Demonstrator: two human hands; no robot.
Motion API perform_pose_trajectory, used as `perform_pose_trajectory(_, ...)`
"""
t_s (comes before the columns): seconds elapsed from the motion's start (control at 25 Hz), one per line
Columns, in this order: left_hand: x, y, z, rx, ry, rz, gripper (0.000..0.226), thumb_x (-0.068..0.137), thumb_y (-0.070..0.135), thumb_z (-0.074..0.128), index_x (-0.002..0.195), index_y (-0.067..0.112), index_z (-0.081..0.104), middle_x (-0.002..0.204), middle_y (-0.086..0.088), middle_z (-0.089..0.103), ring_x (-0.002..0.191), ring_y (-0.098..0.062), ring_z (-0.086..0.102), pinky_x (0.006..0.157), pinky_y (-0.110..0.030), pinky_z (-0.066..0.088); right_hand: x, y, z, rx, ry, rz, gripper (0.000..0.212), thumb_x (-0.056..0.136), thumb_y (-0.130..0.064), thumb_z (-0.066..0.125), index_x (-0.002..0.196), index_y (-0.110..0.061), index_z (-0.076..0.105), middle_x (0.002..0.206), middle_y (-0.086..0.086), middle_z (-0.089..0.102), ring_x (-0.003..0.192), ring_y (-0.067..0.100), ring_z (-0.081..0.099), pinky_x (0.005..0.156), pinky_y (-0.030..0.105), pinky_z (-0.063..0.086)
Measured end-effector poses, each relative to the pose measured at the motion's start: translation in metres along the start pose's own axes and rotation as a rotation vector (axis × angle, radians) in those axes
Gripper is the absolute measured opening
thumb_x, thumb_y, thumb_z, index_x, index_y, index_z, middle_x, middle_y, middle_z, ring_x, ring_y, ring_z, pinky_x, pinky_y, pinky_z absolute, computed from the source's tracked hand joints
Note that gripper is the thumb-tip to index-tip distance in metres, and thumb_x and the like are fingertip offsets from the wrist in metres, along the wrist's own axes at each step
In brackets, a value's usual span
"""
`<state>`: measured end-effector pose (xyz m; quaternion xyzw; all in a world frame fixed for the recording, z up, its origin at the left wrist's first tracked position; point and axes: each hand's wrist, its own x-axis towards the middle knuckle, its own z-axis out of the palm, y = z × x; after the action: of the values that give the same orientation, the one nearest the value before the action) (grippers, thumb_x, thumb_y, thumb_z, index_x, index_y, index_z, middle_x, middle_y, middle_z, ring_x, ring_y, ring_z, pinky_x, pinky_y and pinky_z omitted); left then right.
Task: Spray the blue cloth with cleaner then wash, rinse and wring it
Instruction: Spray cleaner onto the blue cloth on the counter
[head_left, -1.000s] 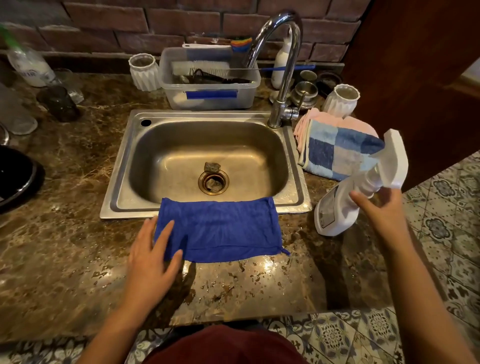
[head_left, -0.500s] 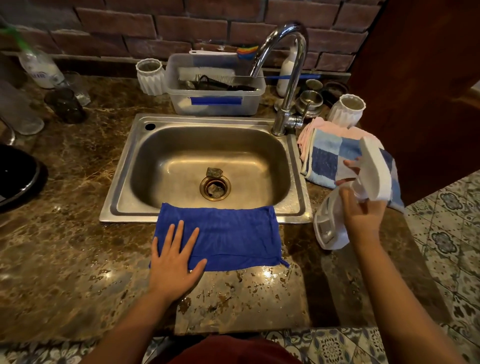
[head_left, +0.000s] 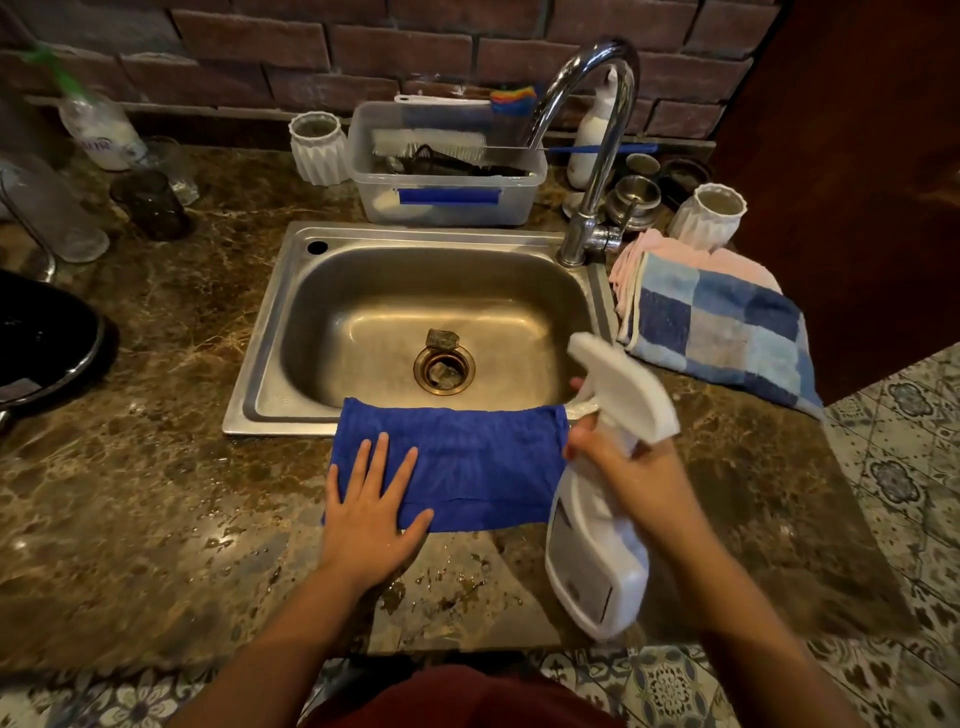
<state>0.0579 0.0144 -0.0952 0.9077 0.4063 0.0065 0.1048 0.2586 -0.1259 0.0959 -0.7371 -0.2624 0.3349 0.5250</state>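
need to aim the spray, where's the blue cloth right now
The flat blue cloth lies on the counter over the steel sink's front rim, under the left hand.

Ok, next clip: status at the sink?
Left hand flat on blue cloth, pinning it. Right hand gripping spray bottle, nozzle toward the cloth. Nothing in the way.

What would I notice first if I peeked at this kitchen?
Probably the bright blue cloth spread flat at the front edge of the sink, with the left hand pressing on it. Next, the white spray bottle held in the right hand beside the cloth's right end.
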Motion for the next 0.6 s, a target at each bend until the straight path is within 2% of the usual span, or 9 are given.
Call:
perform_pose_trajectory(0.12,-0.003,-0.003,0.001,-0.007,-0.015,0.020,0.074,0.080,0.068,0.023,0.144,0.038,0.004,0.156,-0.003,-0.002,0.143,-0.021,-0.006,0.111,-0.044,-0.015,-0.028,0.014,0.019,-0.003,-0.027,0.105,0.021,0.081,-0.007,0.063,0.085,-0.027,0.060,0.078,0.001,0.067,0.079,0.019,0.064,0.076,0.032,0.051)
perform_pose_trajectory(0.24,-0.008,-0.004,0.001,-0.007,-0.018,0.032,0.074,0.080,0.069,0.020,0.145,0.036,0.003,0.156,-0.003,-0.004,0.143,-0.022,-0.009,0.110,-0.045,-0.017,-0.057,0.018,0.035,-0.062,-0.061,0.210,0.025,0.081,-0.008,0.063,0.082,-0.031,0.053,0.075,-0.002,0.063,0.071,0.008,0.061,0.065,0.019,0.048)
perform_pose_trajectory(0.32,-0.009,-0.005,-0.001,-0.016,-0.009,0.034,0.074,0.080,0.068,0.021,0.145,0.035,0.005,0.157,-0.004,-0.002,0.144,-0.023,-0.008,0.110,-0.045,-0.016,-0.064,0.022,0.049,-0.128,-0.083,0.226,0.028,0.082,-0.007,0.061,0.083,-0.034,0.053,0.080,0.000,0.064,0.074,0.011,0.060,0.065,0.021,0.047)
perform_pose_trajectory(0.4,-0.011,-0.007,-0.003,-0.016,-0.020,0.051,0.075,0.080,0.068,0.020,0.145,0.035,0.003,0.156,-0.004,-0.005,0.143,-0.023,-0.010,0.110,-0.046,-0.017,-0.061,0.031,0.065,-0.164,-0.080,0.230,0.028,0.081,-0.006,0.058,0.092,-0.032,0.056,0.083,0.003,0.065,0.076,0.013,0.059,0.065,0.022,0.047)
perform_pose_trajectory(0.52,-0.013,-0.010,-0.005,-0.034,-0.029,0.055,0.075,0.079,0.068,0.017,0.145,0.035,0.002,0.156,-0.003,-0.009,0.143,-0.023,-0.013,0.108,-0.045,-0.020,-0.051,0.043,0.085,-0.182,-0.071,0.258,0.034,0.079,-0.004,0.056,0.105,-0.024,0.058,0.076,-0.007,0.062,0.067,0.005,0.056,0.060,0.017,0.045)
perform_pose_trajectory(0.6,-0.014,-0.011,-0.005,-0.039,-0.023,0.063,0.076,0.079,0.067,0.017,0.145,0.034,0.004,0.156,-0.004,-0.007,0.143,-0.023,-0.013,0.108,-0.045,-0.021,-0.043,0.049,0.093,-0.170,-0.060,0.267,0.036,0.078,-0.003,0.055,0.107,-0.023,0.059,0.088,-0.006,0.065,0.070,0.007,0.057,0.065,0.022,0.047)
